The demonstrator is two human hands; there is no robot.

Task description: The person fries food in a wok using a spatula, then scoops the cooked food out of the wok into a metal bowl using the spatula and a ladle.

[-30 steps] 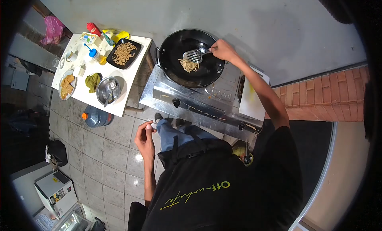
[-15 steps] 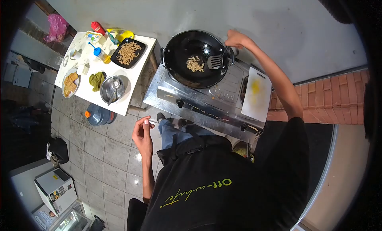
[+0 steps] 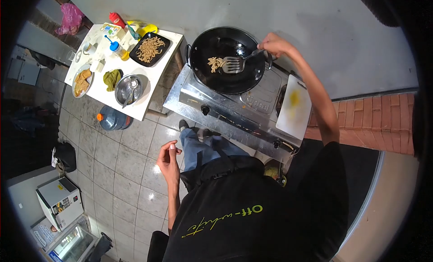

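Note:
My right hand [image 3: 275, 44] is closed around the handle of a slotted spatula [image 3: 232, 65], above the right rim of a black wok [image 3: 228, 84]. The spatula's head lies in the wok against a small heap of pale brown strips of food [image 3: 214, 64]. Under the wok is a metal gas stove [image 3: 216, 109]. My left hand [image 3: 168, 162] hangs in front of my body over the floor. Its fingers are loosely curled, with some space to the thumb, and nothing shows in them.
On the white table [image 3: 106, 96] at left stand a black tray of similar strips [image 3: 150, 49], a metal bowl [image 3: 129, 89], an oil bottle [image 3: 119, 50] and a plate of food [image 3: 82, 80]. A cutting board [image 3: 294, 106] lies on the stove's right. A water jug [image 3: 114, 118] stands below the table.
The spatula has moved left across the wok and now meets the food strips, which sit closer together. My right hand still grips it. The camera view has shifted slightly.

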